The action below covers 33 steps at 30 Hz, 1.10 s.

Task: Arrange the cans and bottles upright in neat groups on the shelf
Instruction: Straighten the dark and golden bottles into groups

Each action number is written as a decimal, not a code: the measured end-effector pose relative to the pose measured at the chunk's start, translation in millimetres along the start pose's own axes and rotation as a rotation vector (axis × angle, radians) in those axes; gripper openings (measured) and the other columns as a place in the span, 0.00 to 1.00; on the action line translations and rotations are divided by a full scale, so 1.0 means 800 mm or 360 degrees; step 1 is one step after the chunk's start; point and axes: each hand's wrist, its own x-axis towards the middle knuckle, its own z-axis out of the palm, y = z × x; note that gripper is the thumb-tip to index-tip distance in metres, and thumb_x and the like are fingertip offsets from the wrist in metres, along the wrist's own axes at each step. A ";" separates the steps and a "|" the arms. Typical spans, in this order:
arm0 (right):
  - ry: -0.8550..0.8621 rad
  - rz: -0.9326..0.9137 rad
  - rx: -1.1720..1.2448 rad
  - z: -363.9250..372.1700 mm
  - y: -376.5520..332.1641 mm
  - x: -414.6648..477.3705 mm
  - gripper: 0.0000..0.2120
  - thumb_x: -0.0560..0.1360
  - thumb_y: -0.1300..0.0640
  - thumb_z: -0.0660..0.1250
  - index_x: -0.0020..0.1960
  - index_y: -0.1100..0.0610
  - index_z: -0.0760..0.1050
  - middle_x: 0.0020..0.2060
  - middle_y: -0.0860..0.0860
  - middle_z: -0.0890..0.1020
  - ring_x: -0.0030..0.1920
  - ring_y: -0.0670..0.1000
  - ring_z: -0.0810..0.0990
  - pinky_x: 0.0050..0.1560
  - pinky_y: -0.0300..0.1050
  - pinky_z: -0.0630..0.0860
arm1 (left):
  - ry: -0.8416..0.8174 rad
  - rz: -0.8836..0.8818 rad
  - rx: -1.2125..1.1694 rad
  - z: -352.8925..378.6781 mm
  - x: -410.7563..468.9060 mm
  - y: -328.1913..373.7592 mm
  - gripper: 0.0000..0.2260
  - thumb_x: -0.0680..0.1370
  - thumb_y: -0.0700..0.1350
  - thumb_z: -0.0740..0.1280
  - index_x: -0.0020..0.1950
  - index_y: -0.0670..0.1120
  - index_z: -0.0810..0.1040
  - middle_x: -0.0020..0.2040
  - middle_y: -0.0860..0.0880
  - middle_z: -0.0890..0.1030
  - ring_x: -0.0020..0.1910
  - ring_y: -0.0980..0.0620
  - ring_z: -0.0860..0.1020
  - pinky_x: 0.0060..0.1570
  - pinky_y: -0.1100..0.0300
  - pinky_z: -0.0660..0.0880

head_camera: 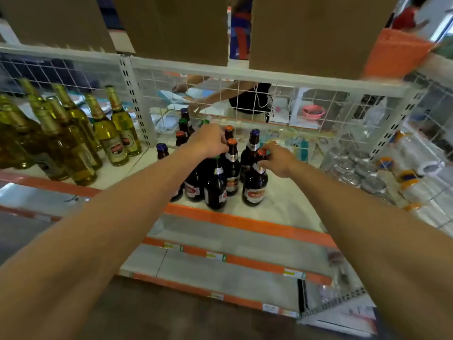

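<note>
Brown bottles (215, 182), dark glass, stand upright in a loose cluster at centre frame on the white shelf (282, 212)

Right hand (277, 160): thumb and fingers pinched round the neck of the front-right bottle (255, 185), just under its orange cap

Left hand (210, 141): fingers curled at the top of the middle bottle (232, 168); a real hold or only a touch, cannot tell

Green bottles (107, 136) grouped at left of frame; wrapped cans (350, 168) at right, against the wire mesh (220, 94)

Judgement: step in hand is closing up the brown group. Keep the grip low on the neck, slide rather than lift, hold the base flat, steady the neighbour so the glass does not knock, and line the labels to the front edge
</note>
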 end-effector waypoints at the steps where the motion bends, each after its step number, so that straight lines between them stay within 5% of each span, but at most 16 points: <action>1: 0.0038 0.0038 0.0024 0.002 -0.005 0.001 0.23 0.78 0.52 0.69 0.69 0.57 0.68 0.60 0.57 0.76 0.53 0.56 0.75 0.49 0.45 0.68 | 0.0003 -0.0005 0.0030 0.007 -0.004 -0.006 0.11 0.77 0.48 0.71 0.55 0.43 0.84 0.56 0.47 0.82 0.52 0.47 0.80 0.51 0.51 0.78; 4: 0.0101 0.0113 0.0074 0.007 -0.013 0.005 0.19 0.78 0.54 0.69 0.64 0.60 0.68 0.57 0.58 0.77 0.50 0.54 0.72 0.48 0.45 0.67 | 0.0072 -0.0055 0.0107 0.023 -0.011 -0.013 0.12 0.76 0.50 0.71 0.51 0.41 0.81 0.46 0.45 0.79 0.44 0.45 0.78 0.40 0.53 0.75; 7: 0.0124 0.0133 0.0095 0.013 -0.015 0.010 0.19 0.78 0.56 0.68 0.65 0.60 0.67 0.58 0.59 0.77 0.53 0.57 0.74 0.50 0.46 0.69 | 0.0101 -0.0149 0.0038 0.038 -0.012 -0.016 0.16 0.78 0.49 0.70 0.36 0.41 0.71 0.34 0.46 0.70 0.35 0.45 0.72 0.29 0.56 0.65; 13: 0.0152 0.0058 -0.0056 0.013 -0.016 0.008 0.20 0.77 0.56 0.70 0.66 0.57 0.72 0.60 0.59 0.76 0.59 0.61 0.76 0.51 0.46 0.70 | 0.0240 -0.0338 -0.0164 0.074 -0.014 -0.032 0.20 0.76 0.48 0.72 0.33 0.46 0.64 0.29 0.48 0.68 0.25 0.50 0.67 0.25 0.58 0.60; 19: 0.0122 0.0054 -0.0174 0.010 -0.018 -0.001 0.16 0.77 0.53 0.70 0.59 0.61 0.73 0.53 0.59 0.76 0.49 0.57 0.74 0.44 0.46 0.66 | -0.0094 -0.0220 -0.0371 0.056 -0.003 -0.046 0.17 0.74 0.44 0.75 0.34 0.42 0.69 0.29 0.46 0.66 0.27 0.49 0.66 0.30 0.56 0.63; 24: 0.0081 0.0032 -0.0199 0.011 -0.023 -0.006 0.15 0.76 0.51 0.72 0.54 0.60 0.74 0.47 0.56 0.75 0.47 0.58 0.75 0.43 0.46 0.68 | -0.0327 -0.0114 -0.0537 0.052 -0.001 -0.044 0.07 0.74 0.39 0.73 0.44 0.37 0.79 0.35 0.44 0.75 0.36 0.47 0.73 0.36 0.56 0.69; 28: 0.0047 -0.0013 -0.0199 0.013 -0.027 -0.006 0.13 0.75 0.50 0.72 0.51 0.58 0.74 0.47 0.56 0.76 0.47 0.58 0.76 0.43 0.46 0.69 | -0.0408 -0.0101 -0.0784 0.063 0.006 -0.040 0.13 0.73 0.36 0.73 0.57 0.42 0.80 0.48 0.43 0.81 0.47 0.47 0.79 0.50 0.53 0.77; 33: 0.0012 -0.0050 -0.0211 0.010 -0.030 -0.011 0.13 0.75 0.52 0.73 0.54 0.58 0.75 0.47 0.54 0.75 0.46 0.55 0.74 0.44 0.45 0.67 | -0.0493 -0.0100 -0.0831 0.064 0.015 -0.038 0.14 0.73 0.36 0.72 0.59 0.43 0.80 0.50 0.44 0.81 0.48 0.48 0.79 0.52 0.55 0.77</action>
